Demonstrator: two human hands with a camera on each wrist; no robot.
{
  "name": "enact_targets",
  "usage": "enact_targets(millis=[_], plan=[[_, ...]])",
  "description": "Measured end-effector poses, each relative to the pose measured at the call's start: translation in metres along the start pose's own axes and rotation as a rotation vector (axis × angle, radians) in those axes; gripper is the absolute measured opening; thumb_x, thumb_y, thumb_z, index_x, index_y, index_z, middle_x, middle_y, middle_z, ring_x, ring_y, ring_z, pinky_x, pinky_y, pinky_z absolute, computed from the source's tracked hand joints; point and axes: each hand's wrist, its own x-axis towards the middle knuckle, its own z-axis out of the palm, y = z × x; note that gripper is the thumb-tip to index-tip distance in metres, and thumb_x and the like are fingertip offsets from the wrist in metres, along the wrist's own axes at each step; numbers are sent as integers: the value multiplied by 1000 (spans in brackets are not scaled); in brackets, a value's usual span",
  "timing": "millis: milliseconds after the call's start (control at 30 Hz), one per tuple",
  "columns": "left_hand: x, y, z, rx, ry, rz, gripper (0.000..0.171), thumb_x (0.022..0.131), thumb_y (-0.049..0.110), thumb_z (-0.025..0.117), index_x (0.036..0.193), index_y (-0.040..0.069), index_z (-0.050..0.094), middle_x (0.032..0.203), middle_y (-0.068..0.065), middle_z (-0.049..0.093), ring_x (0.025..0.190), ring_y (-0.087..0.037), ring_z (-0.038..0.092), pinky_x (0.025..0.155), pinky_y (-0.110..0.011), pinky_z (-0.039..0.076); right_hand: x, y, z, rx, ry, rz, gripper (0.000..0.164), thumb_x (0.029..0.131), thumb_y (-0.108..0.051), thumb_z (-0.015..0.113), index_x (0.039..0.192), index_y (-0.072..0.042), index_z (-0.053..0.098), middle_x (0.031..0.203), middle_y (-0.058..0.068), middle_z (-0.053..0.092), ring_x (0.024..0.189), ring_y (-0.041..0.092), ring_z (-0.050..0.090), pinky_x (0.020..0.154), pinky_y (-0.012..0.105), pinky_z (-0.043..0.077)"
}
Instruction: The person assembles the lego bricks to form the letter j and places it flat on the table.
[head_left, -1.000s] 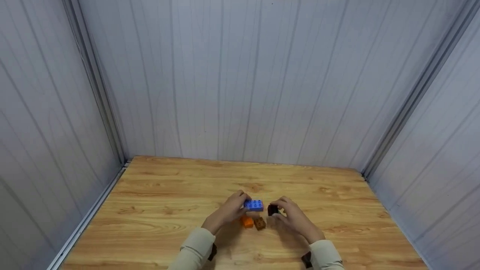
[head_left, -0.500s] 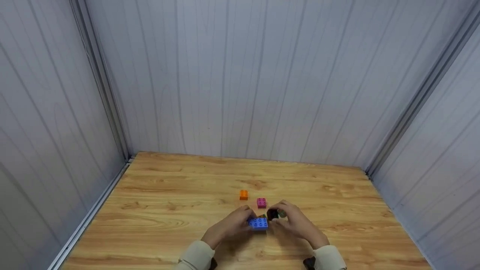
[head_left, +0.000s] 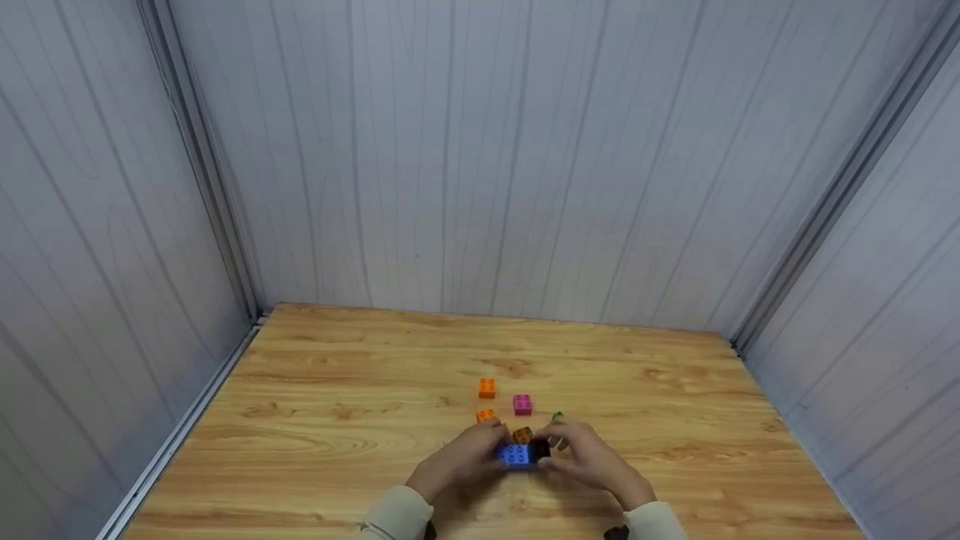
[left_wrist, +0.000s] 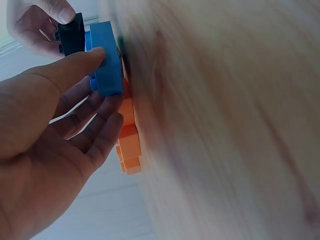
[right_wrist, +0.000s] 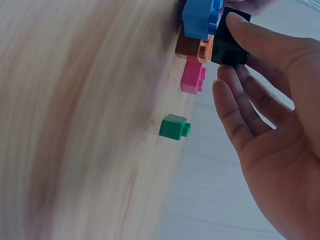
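Note:
My left hand (head_left: 466, 454) pinches a blue toy building brick (left_wrist: 106, 60) between thumb and fingers, its studs facing up. My right hand (head_left: 592, 459) grips a black brick (right_wrist: 231, 37) by its sides. In the head view the black brick sits over the right end of the blue brick. Both wrist views put it at the studded side of the blue one; whether the two are pressed together I cannot tell. Just behind the blue brick lies a brown brick (head_left: 523, 435), partly hidden.
On the wooden table (head_left: 337, 420), beyond my hands, lie an orange brick (head_left: 487, 388), a second orange brick (head_left: 486, 415) partly behind my left fingers, a pink brick (head_left: 523, 405) and a green brick (right_wrist: 174, 127). Pale panel walls (head_left: 480, 165) enclose the table.
The blue brick has come nearer the front edge in my left hand. My right hand has brought the black brick leftward to the blue one's right end. More loose bricks now show.

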Motion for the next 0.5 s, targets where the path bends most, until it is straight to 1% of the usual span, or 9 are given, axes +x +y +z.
enact_targets(millis=[167, 400, 500], plan=[[2, 1, 4, 30, 14, 6, 22, 96, 24, 72, 115, 13, 70, 109, 3, 64, 95, -3, 59, 89, -25, 53, 4, 2, 2, -6, -9, 7, 36, 94, -28, 75, 126, -12, 71, 110, 3, 66, 98, 19, 64, 82, 27, 55], [3, 2, 5, 46, -11, -43, 24, 95, 25, 74, 117, 17, 74, 111, 6, 68, 100, -6, 63, 95, -34, 54, 8, 0, 5, -4, -12, 20, 34, 92, -26, 76, 124, -13, 73, 110, 2, 67, 97, 16, 62, 81, 26, 55], [3, 4, 6, 44, -8, -47, 24, 94, 25, 74, 118, 18, 74, 112, 6, 69, 101, -7, 64, 95, -36, 54, 7, 0, 5, -19, -12, 29, 34, 92, -25, 76, 124, -12, 73, 109, 2, 66, 95, 13, 60, 80, 26, 54]])
